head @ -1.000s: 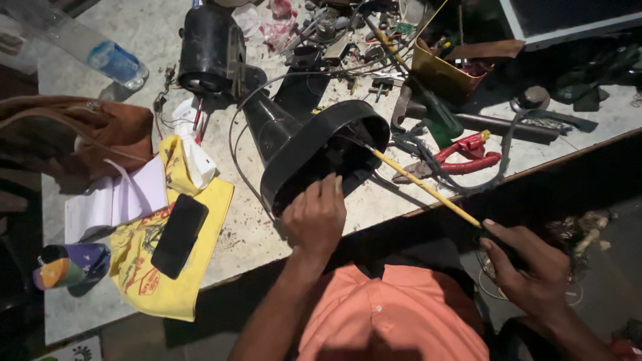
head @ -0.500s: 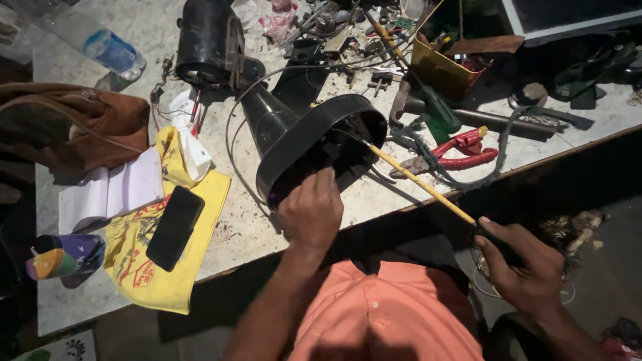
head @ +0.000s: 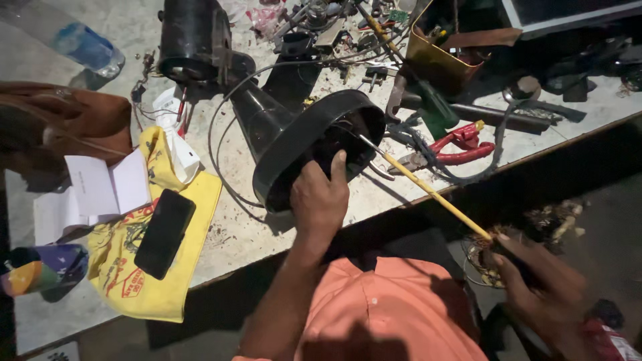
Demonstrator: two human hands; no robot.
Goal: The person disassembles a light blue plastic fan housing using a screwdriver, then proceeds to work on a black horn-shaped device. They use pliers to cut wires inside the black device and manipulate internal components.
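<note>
A black funnel-shaped housing [head: 287,134] lies on its side on the workbench, its wide round opening turned toward me. My left hand [head: 319,197] grips the lower rim of that opening, fingers curled inside. My right hand [head: 538,284], off the bench's front edge at the lower right, holds the dark handle of a long screwdriver with a yellow shaft [head: 435,194]. The shaft slants up and left, and its metal tip reaches into the housing's opening.
A black phone [head: 164,232] lies on a yellow cloth bag [head: 144,267] beside white papers [head: 100,190]. Red-handled pliers [head: 458,144], a green-handled tool [head: 435,110], a yellow box of parts [head: 441,60], a black motor [head: 194,40], a plastic bottle [head: 83,50] and a brown bag [head: 67,124] crowd the bench.
The view has shifted slightly. My left hand has slid further onto the housing's rim. My right hand has drawn lower and to the right with the screwdriver.
</note>
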